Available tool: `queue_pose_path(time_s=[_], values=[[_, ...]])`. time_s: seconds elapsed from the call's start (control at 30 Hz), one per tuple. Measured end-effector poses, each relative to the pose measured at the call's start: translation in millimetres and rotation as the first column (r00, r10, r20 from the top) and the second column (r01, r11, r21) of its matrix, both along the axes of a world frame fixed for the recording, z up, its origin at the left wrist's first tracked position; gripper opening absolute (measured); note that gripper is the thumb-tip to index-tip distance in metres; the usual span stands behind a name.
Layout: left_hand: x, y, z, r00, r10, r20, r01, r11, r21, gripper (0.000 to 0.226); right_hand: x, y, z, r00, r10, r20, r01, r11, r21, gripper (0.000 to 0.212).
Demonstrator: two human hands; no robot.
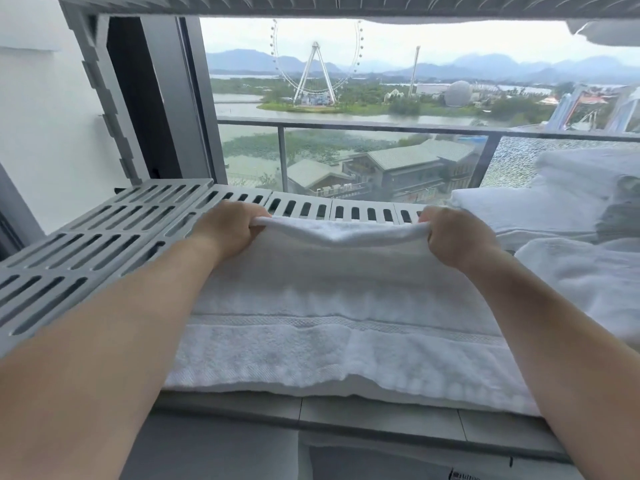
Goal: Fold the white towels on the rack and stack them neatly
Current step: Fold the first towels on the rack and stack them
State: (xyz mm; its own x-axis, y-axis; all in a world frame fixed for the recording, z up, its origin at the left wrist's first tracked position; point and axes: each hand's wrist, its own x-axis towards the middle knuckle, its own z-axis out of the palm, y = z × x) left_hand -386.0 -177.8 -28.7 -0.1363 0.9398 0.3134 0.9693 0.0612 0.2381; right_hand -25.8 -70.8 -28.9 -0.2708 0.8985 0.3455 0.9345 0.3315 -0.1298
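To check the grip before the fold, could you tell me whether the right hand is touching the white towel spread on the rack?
Touching. In the head view the right hand grips the far edge of the white towel, fingers curled round it.

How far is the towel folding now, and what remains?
Done: folded towels look stacked at the right. In hand: the left hand and right hand pinch the far edge of a spread towel on the rack shelf. Left: folding and stacking it, plus a rumpled towel beside it.
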Motion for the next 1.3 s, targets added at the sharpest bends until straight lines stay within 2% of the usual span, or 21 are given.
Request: queue_pose_path(time_s=[0.07,0.13,0.2,0.27,0.37,0.47,0.53,0.63,0.7,0.83,0.9,1.0,1.1,1.17,1.3], values=[[-5,5,10,0.997,0.041,-0.067,-0.033,0.993,0.115,0.014,2,6,5,0.997,-0.052,-0.063,0.059,0.993,0.105,0.020],[-8,11,19,0.986,0.114,-0.122,-0.084,0.969,0.232,0.025,1,13,10,0.991,-0.084,-0.102,0.102,0.977,0.187,0.017],[-8,19,26,0.970,0.207,-0.128,-0.160,0.938,0.308,0.035,-1,22,18,0.987,-0.106,-0.122,0.128,0.973,0.190,0.022],[-3,29,29,0.951,0.289,-0.113,-0.237,0.911,0.339,0.033,-5,33,25,0.986,-0.116,-0.123,0.130,0.985,0.111,0.029],[9,43,27,0.928,0.361,-0.089,-0.313,0.889,0.335,0.021,-10,47,28,0.986,-0.101,-0.136,0.107,0.994,0.034,0.039],[14,49,22,0.910,0.411,-0.064,-0.374,0.875,0.308,0.014,-8,59,28,0.976,-0.102,-0.194,0.134,0.978,0.160,0.036],[12,49,20,0.904,0.424,-0.061,-0.390,0.874,0.289,0.017,-5,65,28,0.962,-0.087,-0.257,0.154,0.955,0.252,0.031],[6,47,18,0.914,0.399,-0.075,-0.369,0.893,0.258,0.031,-3,70,26,0.960,-0.058,-0.275,0.144,0.942,0.303,0.027],[2,44,16,0.924,0.372,-0.089,-0.340,0.906,0.251,0.038,-3,69,22,0.962,-0.050,-0.267,0.134,0.942,0.307,0.027],[-3,32,13,0.935,0.334,-0.119,-0.302,0.926,0.227,0.036,-2,59,21,0.962,-0.060,-0.267,0.132,0.956,0.261,0.019],[-3,24,11,0.941,0.316,-0.125,-0.289,0.937,0.197,0.036,2,48,23,0.967,-0.056,-0.250,0.113,0.970,0.217,0.019],[-7,8,0,0.959,0.251,-0.133,-0.240,0.966,0.098,0.035,13,25,19,0.983,-0.026,-0.183,0.038,0.997,0.066,0.034],[-9,-9,-14,0.971,0.171,-0.165,-0.170,0.985,0.020,0.044,20,-2,4,0.999,-0.028,-0.025,0.027,0.998,-0.061,0.043],[-9,-19,-22,0.971,0.132,-0.199,-0.128,0.991,0.034,0.050,22,-21,-10,0.994,-0.025,0.107,0.035,0.995,-0.096,0.036],[-9,-36,-25,0.948,0.070,-0.310,-0.043,0.995,0.095,0.050,30,-41,-29,0.984,-0.059,0.171,0.077,0.991,-0.105,0.045]])
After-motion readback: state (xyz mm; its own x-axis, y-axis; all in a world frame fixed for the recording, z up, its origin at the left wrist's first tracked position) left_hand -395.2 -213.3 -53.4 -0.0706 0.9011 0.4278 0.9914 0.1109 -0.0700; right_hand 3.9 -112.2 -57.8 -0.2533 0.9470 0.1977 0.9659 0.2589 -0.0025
